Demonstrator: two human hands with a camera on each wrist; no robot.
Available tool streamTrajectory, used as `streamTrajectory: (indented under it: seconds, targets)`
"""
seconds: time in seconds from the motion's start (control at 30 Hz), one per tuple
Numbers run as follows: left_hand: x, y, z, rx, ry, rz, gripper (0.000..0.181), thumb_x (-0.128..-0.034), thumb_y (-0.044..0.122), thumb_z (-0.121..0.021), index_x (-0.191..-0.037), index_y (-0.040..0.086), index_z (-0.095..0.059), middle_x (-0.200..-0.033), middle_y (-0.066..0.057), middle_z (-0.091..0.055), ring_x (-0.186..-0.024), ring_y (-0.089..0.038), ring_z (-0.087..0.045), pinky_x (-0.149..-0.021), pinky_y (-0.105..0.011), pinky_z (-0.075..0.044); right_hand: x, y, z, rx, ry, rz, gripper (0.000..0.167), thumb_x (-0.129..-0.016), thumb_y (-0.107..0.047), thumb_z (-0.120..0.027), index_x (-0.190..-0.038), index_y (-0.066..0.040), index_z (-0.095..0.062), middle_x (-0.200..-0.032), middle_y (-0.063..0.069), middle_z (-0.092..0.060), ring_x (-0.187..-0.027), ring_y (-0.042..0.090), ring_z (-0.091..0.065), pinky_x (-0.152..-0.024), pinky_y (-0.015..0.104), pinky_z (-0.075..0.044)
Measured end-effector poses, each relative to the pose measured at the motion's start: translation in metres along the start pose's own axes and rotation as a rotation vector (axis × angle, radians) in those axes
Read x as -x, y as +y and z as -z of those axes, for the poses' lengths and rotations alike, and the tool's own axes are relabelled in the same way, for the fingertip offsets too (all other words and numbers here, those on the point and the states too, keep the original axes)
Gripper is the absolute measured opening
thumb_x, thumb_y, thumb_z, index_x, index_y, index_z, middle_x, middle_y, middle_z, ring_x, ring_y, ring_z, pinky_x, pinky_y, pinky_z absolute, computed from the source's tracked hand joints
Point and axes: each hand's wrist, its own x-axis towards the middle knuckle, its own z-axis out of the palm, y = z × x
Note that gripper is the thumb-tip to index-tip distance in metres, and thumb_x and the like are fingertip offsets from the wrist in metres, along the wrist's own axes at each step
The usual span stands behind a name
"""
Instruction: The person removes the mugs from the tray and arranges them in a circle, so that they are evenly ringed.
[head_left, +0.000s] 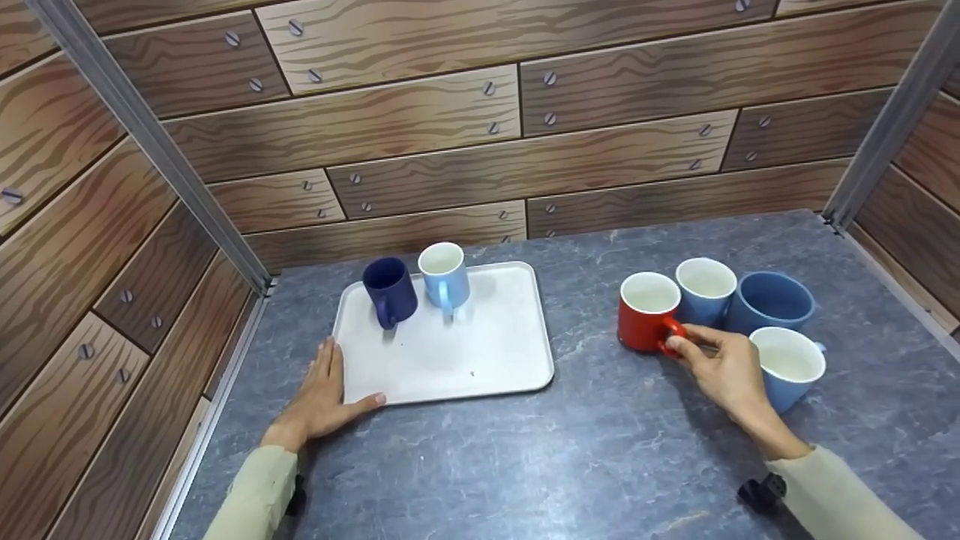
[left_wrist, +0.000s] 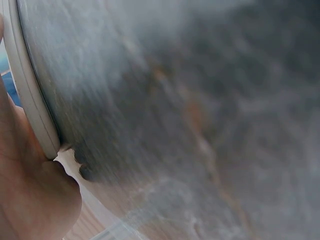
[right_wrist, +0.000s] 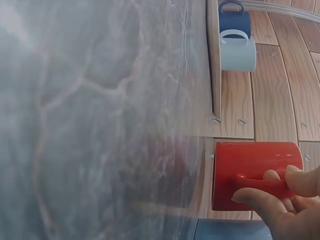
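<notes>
In the head view my right hand [head_left: 724, 371] pinches the handle of a red mug [head_left: 646, 315], which stands upright at the right. The right wrist view shows thumb and fingers round the handle of that red mug [right_wrist: 255, 170]. My left hand [head_left: 319, 401] lies with spread, straight fingers against the lower left corner of a white tray [head_left: 472, 360]. On the tray's far left part stand a dark blue mug [head_left: 391, 289] and a light blue mug [head_left: 450, 281], handles toward me. The left wrist view has the left palm [left_wrist: 35, 195] beside the tray edge [left_wrist: 32, 100].
Close to the red mug stand a light blue mug [head_left: 703, 300], a larger blue mug [head_left: 769, 304] and another light blue mug [head_left: 787, 367], the last beside my right hand. Wood-patterned walls [head_left: 442, 112] bound the grey table [head_left: 480, 472] at the back and both sides.
</notes>
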Motion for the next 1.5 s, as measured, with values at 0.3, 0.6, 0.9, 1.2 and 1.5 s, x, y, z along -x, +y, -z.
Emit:
streamTrajectory:
  seconds: [0.3, 0.6, 0.9, 1.2, 1.5]
  targets:
    - [0.001, 0.000, 0.000, -0.002, -0.001, -0.005, 0.136, -0.0901, 0.079, -0.064, -0.166, -0.010, 0.005, -0.176, -0.028, 0.014, -0.164, -0.047, 0.010, -0.135, -0.059, -0.002, 0.008, -0.003, 0.000, -0.022, 0.014, -0.032, 0.031, -0.094, -0.012, -0.084, -0.118, 0.007, -0.079, -0.105, 0.028, -0.079, -0.072, -0.019, -0.062, -0.060, 0.007, -0.053]
    - [0.001, 0.001, -0.001, 0.005, 0.003, -0.014, 0.136, -0.0900, 0.078, -0.065, -0.165, -0.011, 0.004, -0.176, -0.029, 0.013, -0.164, -0.048, 0.010, -0.134, -0.061, -0.001, 0.011, -0.002, -0.002, -0.126, 0.019, -0.095, 0.032, -0.095, -0.005, -0.081, -0.120, 0.013, -0.075, -0.106, 0.033, -0.076, -0.071, -0.012, -0.070, -0.066, 0.010, -0.059]
    - [0.001, 0.000, -0.001, 0.005, -0.013, -0.001, 0.136, -0.0899, 0.078, -0.065, -0.166, -0.009, 0.006, -0.176, -0.028, 0.014, -0.164, -0.046, 0.012, -0.135, -0.059, -0.001, 0.011, -0.002, -0.004, -0.120, 0.049, -0.095, 0.029, -0.093, -0.004, -0.083, -0.118, 0.011, -0.077, -0.101, 0.031, -0.077, -0.071, -0.010, -0.071, -0.065, 0.010, -0.058]
    - [0.002, 0.001, -0.001, 0.001, -0.016, 0.000, 0.135, -0.0908, 0.078, -0.064, -0.166, -0.009, 0.006, -0.176, -0.027, 0.015, -0.164, -0.046, 0.012, -0.135, -0.060, -0.001, 0.009, -0.003, 0.001, 0.018, 0.047, 0.003, 0.026, -0.096, 0.000, -0.078, -0.118, 0.014, -0.075, -0.109, 0.033, -0.076, -0.079, -0.010, -0.071, -0.065, 0.002, -0.051]
    - [0.001, 0.001, 0.000, 0.004, -0.011, 0.003, 0.136, -0.0900, 0.079, -0.064, -0.166, -0.008, 0.007, -0.176, -0.027, 0.015, -0.164, -0.046, 0.012, -0.135, -0.060, -0.001, 0.009, -0.001, 0.008, 0.263, 0.072, 0.205, 0.020, -0.090, 0.009, -0.076, -0.109, 0.005, -0.079, -0.094, 0.024, -0.080, -0.077, 0.033, -0.076, -0.060, 0.024, -0.051]
